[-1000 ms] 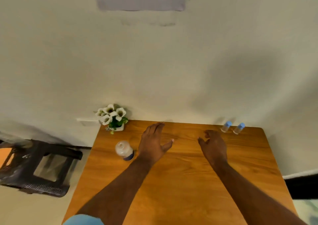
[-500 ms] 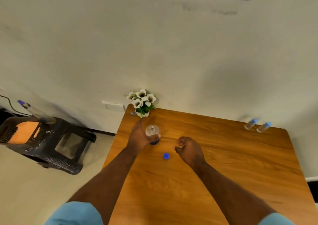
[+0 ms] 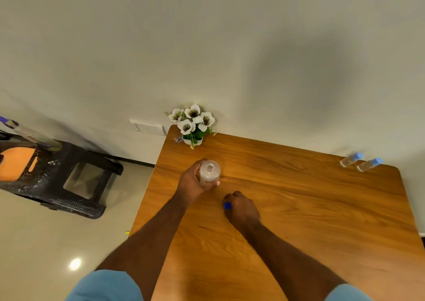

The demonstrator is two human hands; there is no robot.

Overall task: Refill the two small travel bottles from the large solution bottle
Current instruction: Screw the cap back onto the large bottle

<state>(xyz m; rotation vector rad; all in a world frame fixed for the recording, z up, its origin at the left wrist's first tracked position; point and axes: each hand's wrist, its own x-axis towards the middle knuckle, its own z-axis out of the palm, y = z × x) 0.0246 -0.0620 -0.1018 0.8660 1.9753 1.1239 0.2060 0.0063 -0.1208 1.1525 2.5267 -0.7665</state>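
Because the camera looks almost straight down the large solution bottle (image 3: 209,171), I see mostly its shoulder and open neck; its lower body is hidden behind the left hand (image 3: 194,182), so I cannot read any label or judge the liquid level. The left hand's fingers (image 3: 217,183) are wrapped around it, holding it upright near the left edge of the bench (image 3: 322,208), just in front of the small pot of white flowers (image 3: 192,126). The bottle looks translucent and pale, with no cap on its neck.

The right hand (image 3: 242,207) is curled into a loose fist close beside it, knuckles toward me. A blue cap (image 3: 227,205) peeks out at the fingertips (only a sliver shows), and I take it to be pinched there, though the grip itself is hidden.

The two small travel bottles (image 3: 360,162) stand side by side at the far right corner, well apart from both hands: clear bodies, light blue caps on, contents too small to make out.

Off the bench to the left, a black plastic stool (image 3: 69,181) is cut off by the frame edge.
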